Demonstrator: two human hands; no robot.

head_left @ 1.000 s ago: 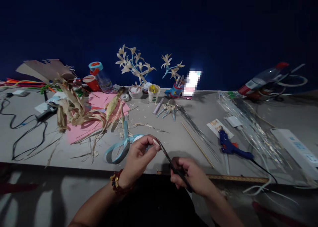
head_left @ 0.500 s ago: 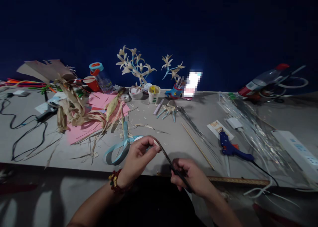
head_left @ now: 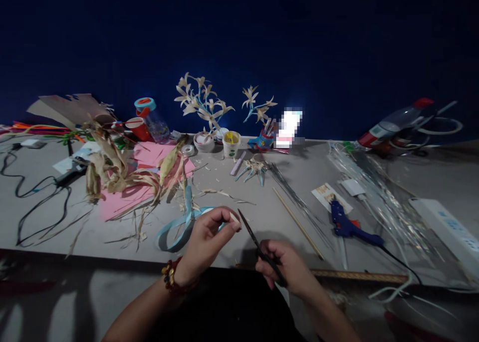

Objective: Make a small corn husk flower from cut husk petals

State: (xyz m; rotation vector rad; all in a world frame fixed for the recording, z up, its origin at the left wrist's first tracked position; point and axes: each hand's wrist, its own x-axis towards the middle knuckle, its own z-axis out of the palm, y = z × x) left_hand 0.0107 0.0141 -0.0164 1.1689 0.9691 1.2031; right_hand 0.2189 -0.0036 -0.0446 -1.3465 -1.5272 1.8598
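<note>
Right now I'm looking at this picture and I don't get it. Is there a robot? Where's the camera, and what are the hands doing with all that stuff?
There's no robot here, just a person's two bare hands. The camera is worn on the person's head, looking forward and down, so you see roughly what they see. The left hand, with beads at its wrist, pinches a small pale piece. The right hand holds dark scissors, with their tip close to that piece. On the table lie dried husks, pink paper, blue ribbon, thin wires and a blue glue gun. Pale flowers on blue stems stand at the back.
</note>
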